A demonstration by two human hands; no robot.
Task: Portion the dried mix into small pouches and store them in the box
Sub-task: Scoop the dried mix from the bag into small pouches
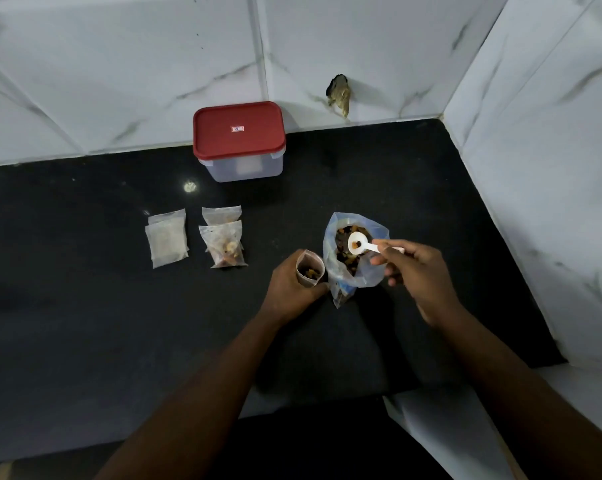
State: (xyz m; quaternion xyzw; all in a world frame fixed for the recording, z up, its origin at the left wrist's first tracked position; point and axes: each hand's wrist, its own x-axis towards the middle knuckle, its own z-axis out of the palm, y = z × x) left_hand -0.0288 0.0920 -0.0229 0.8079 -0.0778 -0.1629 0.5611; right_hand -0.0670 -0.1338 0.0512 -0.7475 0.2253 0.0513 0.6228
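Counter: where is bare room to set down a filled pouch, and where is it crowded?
Free: the black counter left of the empty pouches, in front of the filled pouches, and between the red-lidded box and the mix bag. Crowded: around that bag.

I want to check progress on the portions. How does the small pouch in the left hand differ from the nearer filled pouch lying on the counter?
The held pouch stands upright with its mouth open; the nearer filled pouch lies flat on the counter. The left hand grips the held pouch round its sides; no hand touches the nearer filled pouch. Both are small clear plastic pouches with dried mix inside.
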